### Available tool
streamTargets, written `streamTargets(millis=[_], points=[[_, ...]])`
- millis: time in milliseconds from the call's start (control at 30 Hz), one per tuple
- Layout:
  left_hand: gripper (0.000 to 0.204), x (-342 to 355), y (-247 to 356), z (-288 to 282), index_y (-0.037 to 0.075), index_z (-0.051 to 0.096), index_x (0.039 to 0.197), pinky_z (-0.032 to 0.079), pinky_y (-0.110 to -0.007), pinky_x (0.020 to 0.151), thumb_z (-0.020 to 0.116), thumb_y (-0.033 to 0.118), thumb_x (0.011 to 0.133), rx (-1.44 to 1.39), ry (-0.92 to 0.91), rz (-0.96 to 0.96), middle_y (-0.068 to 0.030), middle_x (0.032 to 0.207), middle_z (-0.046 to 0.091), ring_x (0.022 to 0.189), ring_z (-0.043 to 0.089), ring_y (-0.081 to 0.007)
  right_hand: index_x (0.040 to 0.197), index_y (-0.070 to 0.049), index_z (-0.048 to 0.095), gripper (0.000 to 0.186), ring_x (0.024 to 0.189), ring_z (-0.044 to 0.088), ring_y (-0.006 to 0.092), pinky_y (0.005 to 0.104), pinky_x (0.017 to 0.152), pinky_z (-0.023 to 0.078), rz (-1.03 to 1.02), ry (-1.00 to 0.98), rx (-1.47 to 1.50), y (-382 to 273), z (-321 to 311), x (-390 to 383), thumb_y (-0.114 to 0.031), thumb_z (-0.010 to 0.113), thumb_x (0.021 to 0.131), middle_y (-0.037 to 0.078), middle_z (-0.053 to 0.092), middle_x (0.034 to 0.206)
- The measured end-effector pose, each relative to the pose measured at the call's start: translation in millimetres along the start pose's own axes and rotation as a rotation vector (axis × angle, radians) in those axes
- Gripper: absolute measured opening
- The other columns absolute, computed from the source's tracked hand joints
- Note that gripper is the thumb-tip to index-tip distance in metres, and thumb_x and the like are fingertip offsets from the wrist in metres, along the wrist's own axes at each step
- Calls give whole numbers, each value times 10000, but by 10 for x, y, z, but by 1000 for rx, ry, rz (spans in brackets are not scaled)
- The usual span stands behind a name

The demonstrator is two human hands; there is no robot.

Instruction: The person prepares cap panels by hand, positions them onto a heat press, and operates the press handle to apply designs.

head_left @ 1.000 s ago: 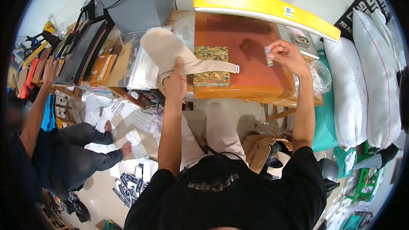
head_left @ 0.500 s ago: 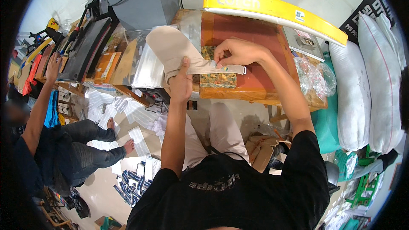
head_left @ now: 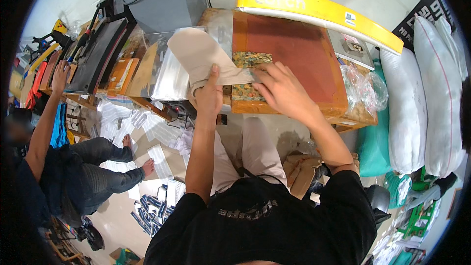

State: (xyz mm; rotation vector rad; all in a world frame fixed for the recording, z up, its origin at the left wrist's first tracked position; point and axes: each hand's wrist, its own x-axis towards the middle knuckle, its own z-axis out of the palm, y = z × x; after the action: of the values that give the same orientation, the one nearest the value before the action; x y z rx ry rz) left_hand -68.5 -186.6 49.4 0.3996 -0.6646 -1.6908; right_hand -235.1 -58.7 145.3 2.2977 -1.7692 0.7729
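A beige fabric piece (head_left: 194, 54) with a rounded flap and a narrow strap is held in my left hand (head_left: 208, 93), thumb on top at the base of the flap. My right hand (head_left: 279, 88) has its fingers bent over the strap, covering its buckle end; whatever small thing is under the fingertips is hard to make out. Beneath the strap lies a speckled foam block (head_left: 251, 58) on the reddish-brown pad (head_left: 299, 54) of a press, whose yellow bar (head_left: 319, 10) juts out above.
A stack of clear plastic sheets (head_left: 167, 83) lies at left, crumpled plastic bags (head_left: 363, 88) at right beside white sacks (head_left: 434, 93). A co-worker (head_left: 83, 172) sits at the left by a black press (head_left: 100, 54). Cardboard (head_left: 301, 172) lies on the floor below.
My right hand came in from the right with a small pale tag, set it on the strap, and now lies lower over it. My left hand still holds the fabric piece.
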Motion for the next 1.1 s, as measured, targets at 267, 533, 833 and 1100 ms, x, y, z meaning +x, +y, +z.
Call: streamTargets(millis=[267, 533, 833, 1100], points=[[482, -15, 31, 26, 35, 473, 1373, 491, -350, 1073, 687, 17, 942, 3, 27, -11, -79, 1362, 563, 1247, 564, -195, 1303, 3, 593, 443, 1158, 540, 260, 417, 977, 373, -53, -85, -165, -35, 47, -111, -330, 527, 1017, 120, 610, 1278], [497, -32, 51, 62, 35, 464, 1382, 495, -343, 1076, 689, 11, 940, 14, 22, -17, -83, 1359, 563, 1245, 564, -188, 1386, -48, 560, 449, 1304, 487, 250, 423, 1049, 326, -39, -183, -110, 64, -25, -126, -333, 478, 1048, 95, 582, 1404], [486, -10, 44, 17, 65, 478, 1382, 495, -350, 1066, 681, 7, 945, 25, 27, -45, -53, 1343, 577, 1230, 573, -172, 1328, -34, 595, 433, 1258, 525, 249, 419, 1007, 349, -124, -125, -98, 141, 10, -97, -339, 439, 1063, 90, 613, 1365], [469, -3, 19, 9, 56, 492, 1357, 495, -334, 1074, 691, 5, 936, -7, 46, -35, -59, 1329, 586, 1228, 575, -173, 1326, -50, 607, 410, 1257, 531, 256, 418, 1011, 350, -114, -95, -29, 213, 7, -94, -322, 467, 1052, 93, 616, 1368]])
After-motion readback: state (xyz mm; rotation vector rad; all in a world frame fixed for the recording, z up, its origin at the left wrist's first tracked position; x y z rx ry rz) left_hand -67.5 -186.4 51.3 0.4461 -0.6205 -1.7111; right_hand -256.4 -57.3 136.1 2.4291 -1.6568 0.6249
